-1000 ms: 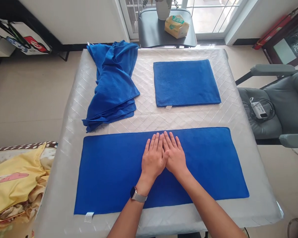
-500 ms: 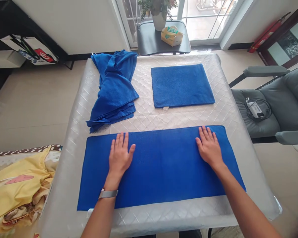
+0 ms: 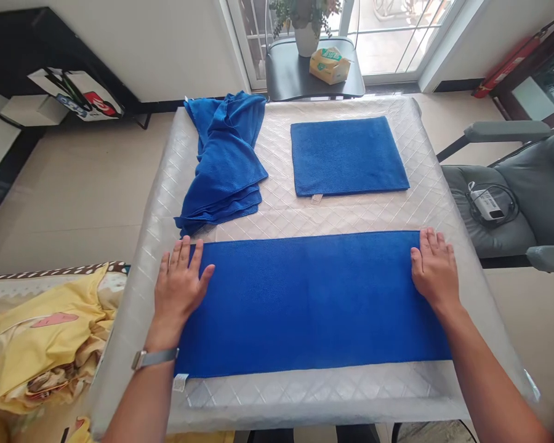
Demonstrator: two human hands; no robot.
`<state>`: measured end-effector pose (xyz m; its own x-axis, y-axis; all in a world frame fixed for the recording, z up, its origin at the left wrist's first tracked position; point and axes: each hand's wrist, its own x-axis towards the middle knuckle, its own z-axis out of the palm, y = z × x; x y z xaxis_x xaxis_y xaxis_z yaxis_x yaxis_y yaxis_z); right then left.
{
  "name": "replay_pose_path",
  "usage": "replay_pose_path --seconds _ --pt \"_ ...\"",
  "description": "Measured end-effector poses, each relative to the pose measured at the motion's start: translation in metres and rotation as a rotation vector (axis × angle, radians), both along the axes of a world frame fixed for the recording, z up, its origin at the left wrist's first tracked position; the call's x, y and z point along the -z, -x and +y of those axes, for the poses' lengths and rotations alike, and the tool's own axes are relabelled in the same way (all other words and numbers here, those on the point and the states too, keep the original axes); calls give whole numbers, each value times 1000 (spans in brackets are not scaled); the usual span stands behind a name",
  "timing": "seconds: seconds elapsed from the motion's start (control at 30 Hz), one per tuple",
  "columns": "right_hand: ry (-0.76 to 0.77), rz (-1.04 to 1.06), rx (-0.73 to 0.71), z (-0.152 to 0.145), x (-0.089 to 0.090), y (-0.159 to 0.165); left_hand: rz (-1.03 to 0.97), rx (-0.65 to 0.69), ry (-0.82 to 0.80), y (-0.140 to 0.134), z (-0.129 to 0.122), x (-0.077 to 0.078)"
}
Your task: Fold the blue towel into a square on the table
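A long blue towel (image 3: 305, 301) lies spread flat across the near half of the table. My left hand (image 3: 181, 283) rests at its left end, palm down with the fingers stretched out, covering the far left corner. At the opposite end my right hand (image 3: 436, 267) also lies palm down, fingers straight, over the right edge. A small white tag (image 3: 180, 382) sticks out at the near left corner. Beyond it, a folded blue towel (image 3: 349, 157) lies as a neat rectangle, and to its left is a crumpled heap of blue towels (image 3: 228, 161).
A quilted silvery cover (image 3: 277, 212) lies over the table. Behind stands a dark chair (image 3: 289, 77) with a potted plant (image 3: 307, 40) and a yellow tissue pack (image 3: 330, 65). A grey armchair (image 3: 461, 231) holds a corded adapter (image 3: 487, 204). Yellow fabric (image 3: 46, 338) is at left.
My hands have moved apart over the towel, the left one to its left end and the right one to its right edge. The view has shifted slightly, while the other towels stay put.
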<state>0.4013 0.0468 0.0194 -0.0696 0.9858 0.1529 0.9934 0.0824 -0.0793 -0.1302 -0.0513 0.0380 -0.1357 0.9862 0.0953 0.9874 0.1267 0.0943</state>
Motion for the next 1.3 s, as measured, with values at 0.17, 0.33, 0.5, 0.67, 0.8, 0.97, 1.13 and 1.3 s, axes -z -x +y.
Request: replay_pose_path --seconds 0.17,0.33,0.5,0.67,0.8,0.97,1.13,1.3 --pt "-84 150 -234 -53 -20 100 -57 186 -132 -105 -1 -16" --pt "101 155 -485 -91 -4 189 -149 387 5 -186 -5 14" --pt "158 135 -467 -95 12 199 -154 382 77 -188 -18 30" --pt "142 69 -374 -91 9 163 -105 276 102 -151 -39 30" --pt "121 0 -252 -91 10 113 -70 138 86 -112 -67 34" --pt "119 -50 -139 -93 14 39 -65 -9 66 -55 -102 40" --pt "147 -54 -99 -92 19 -21 -101 -157 74 -5 -132 44" --pt "182 -41 -41 -85 18 -51 -112 -174 107 17 -149 42"
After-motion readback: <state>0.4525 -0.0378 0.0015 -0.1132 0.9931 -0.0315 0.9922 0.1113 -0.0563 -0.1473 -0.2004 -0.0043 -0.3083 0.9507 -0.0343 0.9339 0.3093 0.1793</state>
